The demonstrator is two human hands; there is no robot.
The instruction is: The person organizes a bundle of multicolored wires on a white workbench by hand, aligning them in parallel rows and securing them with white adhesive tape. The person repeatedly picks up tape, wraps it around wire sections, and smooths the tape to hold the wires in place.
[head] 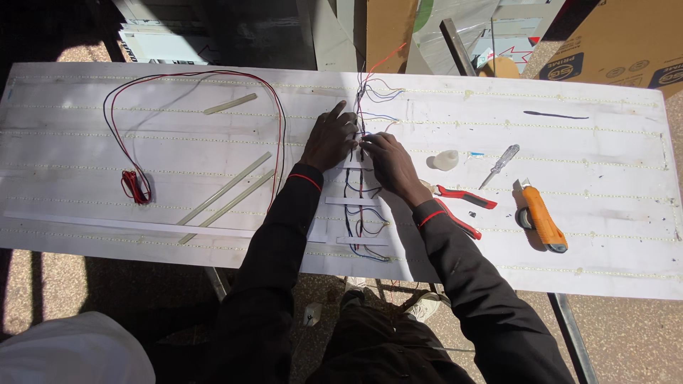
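Note:
A long white panel [583, 235] with thin rows of light strips lies across a stand. Down its middle runs a bundle of thin red, blue and black wires [361, 213], held by white tape strips. My left hand [329, 139] rests flat on the panel beside the bundle, its forefinger stretched up. My right hand [388, 165] presses its fingertips onto the wires close to the left hand. What lies under the fingers is hidden.
Right of my hands lie red-handled pliers [459, 203], a small clear cap [446, 160], a screwdriver [499, 165] and an orange utility knife [544, 219]. A red and black cable loop [135, 181] and pale sticks [226, 190] lie left. Cardboard boxes [619, 43] stand behind.

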